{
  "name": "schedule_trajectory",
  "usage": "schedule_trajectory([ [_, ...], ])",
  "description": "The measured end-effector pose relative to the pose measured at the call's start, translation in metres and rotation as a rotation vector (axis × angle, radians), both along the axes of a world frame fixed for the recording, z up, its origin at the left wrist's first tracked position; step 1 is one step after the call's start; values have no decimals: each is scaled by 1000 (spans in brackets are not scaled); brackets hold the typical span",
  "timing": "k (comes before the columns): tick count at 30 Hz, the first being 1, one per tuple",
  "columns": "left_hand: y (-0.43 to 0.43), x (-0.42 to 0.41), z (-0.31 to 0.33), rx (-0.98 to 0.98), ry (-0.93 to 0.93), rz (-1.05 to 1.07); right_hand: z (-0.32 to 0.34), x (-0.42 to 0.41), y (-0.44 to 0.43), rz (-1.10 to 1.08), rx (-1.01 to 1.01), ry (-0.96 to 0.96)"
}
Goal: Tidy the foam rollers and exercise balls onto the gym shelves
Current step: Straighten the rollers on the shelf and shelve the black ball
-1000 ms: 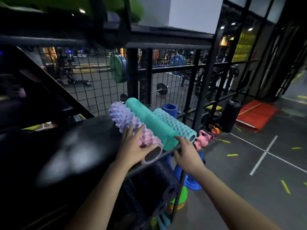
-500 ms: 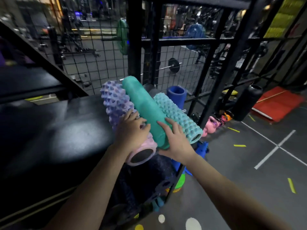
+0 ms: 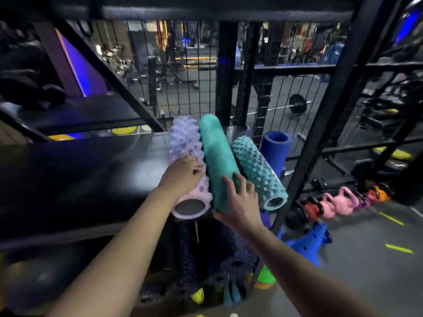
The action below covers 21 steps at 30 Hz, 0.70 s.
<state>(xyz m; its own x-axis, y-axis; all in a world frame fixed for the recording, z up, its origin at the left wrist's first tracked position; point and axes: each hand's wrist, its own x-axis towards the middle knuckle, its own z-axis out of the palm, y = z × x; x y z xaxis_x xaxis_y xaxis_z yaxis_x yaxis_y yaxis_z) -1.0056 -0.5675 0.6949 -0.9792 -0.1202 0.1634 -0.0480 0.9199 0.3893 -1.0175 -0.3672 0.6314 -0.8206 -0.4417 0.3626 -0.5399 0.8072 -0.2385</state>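
Looking down at a black gym shelf (image 3: 75, 177) with three foam rollers lying side by side at its right end, ends pointing out over the front edge. Behind it is a black wire-mesh rack frame (image 3: 231, 72).

Smooth teal roller (image 3: 216, 161) sits in the middle, kinda riding up on the other two. Spiky lilac roller (image 3: 186, 152) is on its left, touching it, and the knobbly teal roller (image 3: 258, 172) is on its right.

Left hand (image 3: 182, 177) is laid flat on the lilac one, fingers loose, not gripping. Right hand (image 3: 239, 202) is spread open against the smooth teal roller's near end, pressing rather than grabbing.

Pink kettlebells (image 3: 338, 202) are lined up on the floor to the right.
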Motion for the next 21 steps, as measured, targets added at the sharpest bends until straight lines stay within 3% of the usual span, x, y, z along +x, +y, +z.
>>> schedule_trajectory([
  [5, 23, 14, 8, -96, 125, 22, 36, -18, 48, 127, 3, 2],
  [9, 42, 16, -4, -259, -132, -33, 46, -52, 104, 101, 268, -119],
  [11, 45, 14, -6, -277, -158, -18, 35, -62, 115, 130, 374, -233],
  [21, 33, 16, -10, -259, -57, 30, 13, -105, 97, 285, 120, -262],
])
